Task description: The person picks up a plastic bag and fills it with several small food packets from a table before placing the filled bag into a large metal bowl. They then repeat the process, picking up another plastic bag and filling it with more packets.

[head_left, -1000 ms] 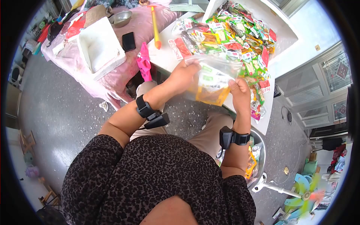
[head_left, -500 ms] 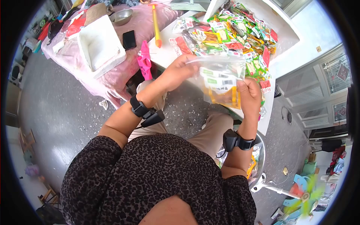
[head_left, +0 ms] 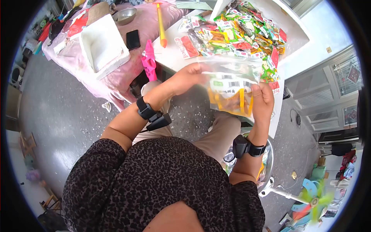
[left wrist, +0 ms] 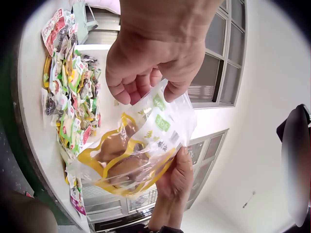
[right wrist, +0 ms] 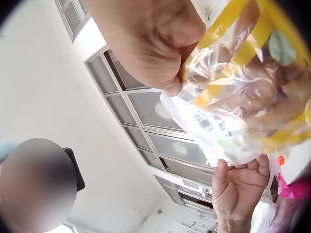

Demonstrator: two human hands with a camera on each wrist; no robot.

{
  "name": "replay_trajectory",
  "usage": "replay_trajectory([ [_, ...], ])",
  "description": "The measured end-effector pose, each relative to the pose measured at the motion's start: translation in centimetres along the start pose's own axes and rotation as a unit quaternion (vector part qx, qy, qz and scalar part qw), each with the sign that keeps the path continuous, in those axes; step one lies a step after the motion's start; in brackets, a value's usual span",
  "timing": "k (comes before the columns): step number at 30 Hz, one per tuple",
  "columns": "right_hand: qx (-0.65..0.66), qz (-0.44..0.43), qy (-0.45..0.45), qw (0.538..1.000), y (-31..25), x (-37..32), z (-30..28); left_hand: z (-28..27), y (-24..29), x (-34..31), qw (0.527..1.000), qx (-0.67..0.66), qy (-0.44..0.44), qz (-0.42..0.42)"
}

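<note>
A clear zip bag (head_left: 232, 91) hangs above the table's near edge, holding white-and-yellow packets with brown contents. The left hand (head_left: 189, 77) pinches its upper left corner; in the left wrist view that hand (left wrist: 158, 63) has thumb and fingertips at the bag's top (left wrist: 167, 107). The right hand (head_left: 263, 101) grips the opposite side, thumb in front. In the right wrist view the right hand (right wrist: 155, 43) holds the bag's edge beside a yellow-striped packet (right wrist: 252, 73), its fingers partly hidden behind the bag.
Many colourful packets (head_left: 247, 31) lie heaped on the white table (head_left: 170, 54), with a red-and-white packet (head_left: 186, 47) at their left. A foam box (head_left: 102, 46), black phone (head_left: 133, 40) and metal bowl (head_left: 125, 16) sit on pink cloth. A metal basin (head_left: 269, 162) stands below.
Both hands and the bag have shifted right, the right hand farther, so the bag is spread wider. Its printed side with barcodes now shows more fully.
</note>
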State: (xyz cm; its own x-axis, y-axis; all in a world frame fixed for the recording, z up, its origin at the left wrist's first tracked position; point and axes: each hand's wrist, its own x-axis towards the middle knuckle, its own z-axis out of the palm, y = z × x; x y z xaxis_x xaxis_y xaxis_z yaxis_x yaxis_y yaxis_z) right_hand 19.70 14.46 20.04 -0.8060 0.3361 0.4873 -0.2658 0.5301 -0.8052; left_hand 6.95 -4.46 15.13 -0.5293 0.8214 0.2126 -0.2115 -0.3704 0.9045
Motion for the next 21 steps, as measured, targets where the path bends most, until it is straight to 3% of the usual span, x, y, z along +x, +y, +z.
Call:
replay_trajectory([
  [2,0.065,0.036,0.019,0.997,-0.3,-0.2,0.2,-0.5,-1.0,-0.1,0.999,-0.008,-0.015,-0.038],
  [5,0.128,0.063,0.019,0.99,0.5,-0.2,0.1,0.1,-1.0,-0.2,0.999,-0.018,-0.033,-0.019],
  [7,0.064,0.072,0.044,0.994,0.7,-0.7,0.3,0.8,-0.5,-0.6,1.0,-0.001,-0.004,-0.025],
  [9,0.053,0.052,0.055,0.996,1.0,-0.9,0.7,0.9,-0.2,-0.8,1.0,0.01,0.02,0.008],
  [11,0.156,0.09,0.106,0.978,1.5,-1.1,1.3,0.0,-2.0,-0.3,0.999,-0.029,0.006,0.042],
  [13,0.101,0.032,0.127,0.986,2.9,-1.0,1.9,0.8,-0.1,-1.3,0.997,0.02,0.052,0.053],
  [14,0.045,0.059,0.116,0.991,1.4,-0.2,2.5,-0.3,-0.1,-1.0,0.996,-0.045,0.027,0.078],
  [15,0.038,0.075,0.132,0.988,1.6,-0.8,2.3,0.5,-0.7,-1.2,0.998,-0.056,0.024,0.028],
  [18,0.071,0.026,0.176,0.982,2.5,-0.8,3.6,0.6,0.3,-2.0,0.996,-0.059,0.054,0.041],
  [21,0.135,0.027,0.146,0.98,1.3,-0.8,4.3,0.9,0.9,-2.7,0.995,-0.04,0.078,0.049],
])
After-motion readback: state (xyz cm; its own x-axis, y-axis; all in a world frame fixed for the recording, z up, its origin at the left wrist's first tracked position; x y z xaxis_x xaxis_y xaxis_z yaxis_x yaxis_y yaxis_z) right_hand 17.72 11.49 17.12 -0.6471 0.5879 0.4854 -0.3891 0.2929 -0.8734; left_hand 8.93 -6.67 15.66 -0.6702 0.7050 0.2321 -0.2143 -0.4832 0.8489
